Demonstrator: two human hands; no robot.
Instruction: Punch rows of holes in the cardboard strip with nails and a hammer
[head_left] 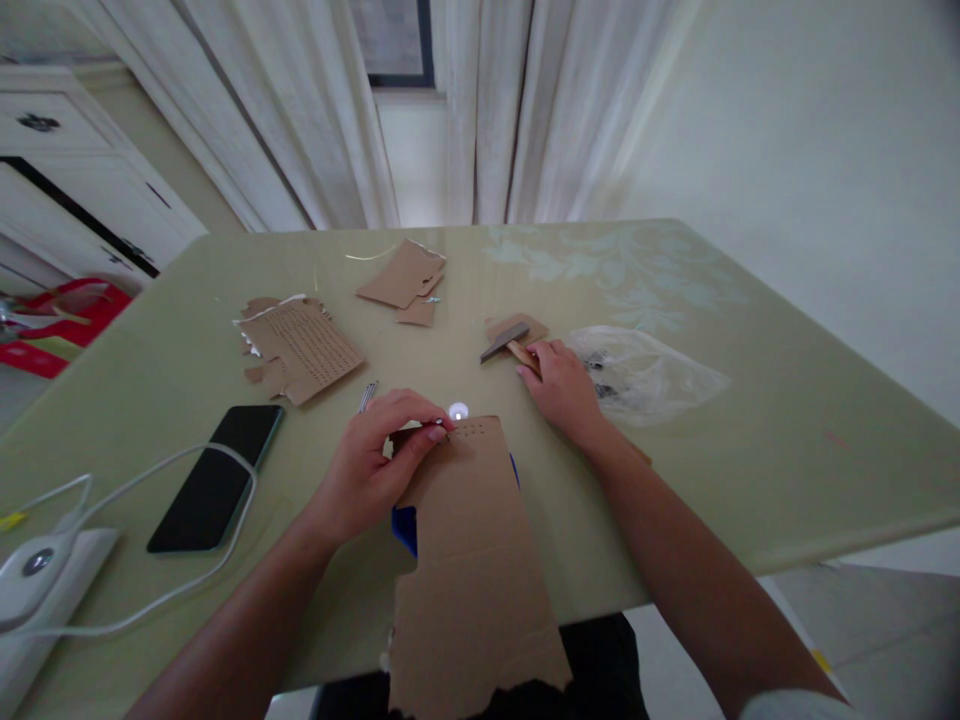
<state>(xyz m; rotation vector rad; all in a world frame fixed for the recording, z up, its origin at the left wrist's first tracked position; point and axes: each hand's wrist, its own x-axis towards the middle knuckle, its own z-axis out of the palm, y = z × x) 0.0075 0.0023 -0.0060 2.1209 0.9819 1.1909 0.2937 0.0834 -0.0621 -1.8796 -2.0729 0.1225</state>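
Pinching a small nail (pixel 437 424) between thumb and forefinger, the left hand (pixel 371 465) is standing it against the top edge of the long cardboard strip (pixel 469 560), right beside a row of tiny holes punched near that edge. Over on the other side, the right hand (pixel 564 388) is wrapping its fingers around the wooden handle of the hammer (pixel 508 342), whose metal head is resting on a small cardboard scrap (pixel 517 325). So both hands are closed, one on the nail, one on the hammer.

By the look of it, the nail is being set in place and the hammer is only just being picked up; the next move would call for lifting the head over the nail while the pinch holds it upright, with fingertips clear of the strike.

Something blue (pixel 405 527) is peeking out beneath the strip, and the strip is hanging over the near edge of the pale green table (pixel 787 470). A few spare nails (pixel 367 396) are lying just beyond the left hand. Further out: a perforated torn cardboard piece (pixel 304 345), more cardboard pieces (pixel 405 278) at the far side, a clear plastic bag (pixel 645 375) beside the right hand, and a dark phone (pixel 217 477) with a white cable (pixel 187 585) looping around it.
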